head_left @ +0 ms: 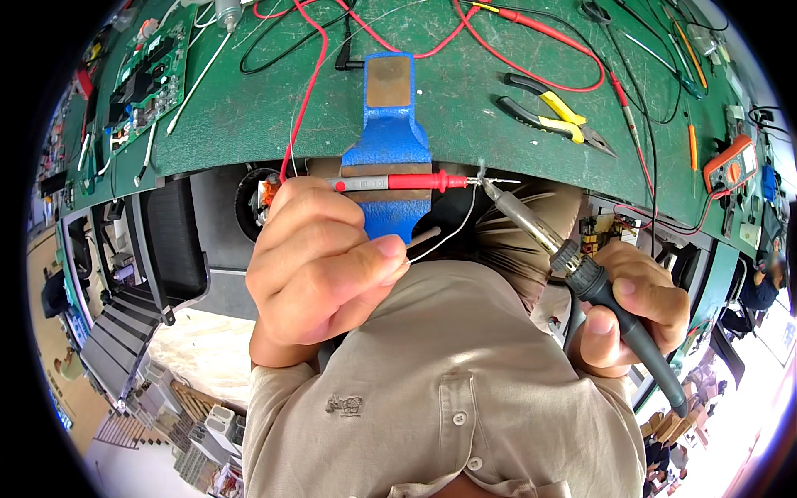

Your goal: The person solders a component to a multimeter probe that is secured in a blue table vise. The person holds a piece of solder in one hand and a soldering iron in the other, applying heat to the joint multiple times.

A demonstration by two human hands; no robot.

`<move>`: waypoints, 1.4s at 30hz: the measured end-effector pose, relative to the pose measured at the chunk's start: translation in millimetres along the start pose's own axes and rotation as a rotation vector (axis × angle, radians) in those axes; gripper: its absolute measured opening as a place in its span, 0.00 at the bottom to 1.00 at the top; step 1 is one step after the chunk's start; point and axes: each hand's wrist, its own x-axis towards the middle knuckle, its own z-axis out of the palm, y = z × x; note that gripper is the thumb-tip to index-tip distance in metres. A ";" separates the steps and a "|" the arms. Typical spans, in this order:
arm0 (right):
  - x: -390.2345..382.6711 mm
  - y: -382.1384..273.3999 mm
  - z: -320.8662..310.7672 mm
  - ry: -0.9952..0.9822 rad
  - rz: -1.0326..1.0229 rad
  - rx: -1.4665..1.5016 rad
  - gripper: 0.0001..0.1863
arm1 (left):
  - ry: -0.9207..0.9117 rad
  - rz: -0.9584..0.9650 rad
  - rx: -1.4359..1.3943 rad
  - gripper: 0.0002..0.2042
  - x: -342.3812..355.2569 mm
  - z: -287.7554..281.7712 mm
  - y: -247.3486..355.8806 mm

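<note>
A red and grey test probe [415, 182] lies crosswise in the jaws of a blue bench vise [387, 139]. Its metal tip points right, beyond the jaws. My left hand [320, 266], closed, pinches a thin strand of solder wire [458, 231] between thumb and forefinger. The wire curves up to the base of the probe's tip. My right hand [639, 303] grips the dark handle of a soldering iron [538, 226], its hot end touching that same spot. A faint wisp of smoke shows there. The probe's left end is partly hidden behind my left hand.
Yellow and black pliers [556, 114] lie on the green bench [274, 108] right of the vise. Red and black test leads [540, 83] run across the back. A green circuit board [154, 83] stands at left, a red multimeter [730, 170] at right.
</note>
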 end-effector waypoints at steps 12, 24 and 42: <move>9.0 -5.2 6.3 0.026 -0.051 -0.073 0.17 | 0.009 0.006 0.004 0.08 -0.8 0.3 -1.2; 17.8 -13.6 8.1 -0.066 -0.102 -0.144 0.15 | 0.015 -0.009 0.001 0.09 -0.7 -0.3 -0.5; 25.6 -23.4 8.6 -0.171 -0.083 -0.239 0.15 | 0.016 0.009 0.006 0.08 -2.2 -0.2 -3.8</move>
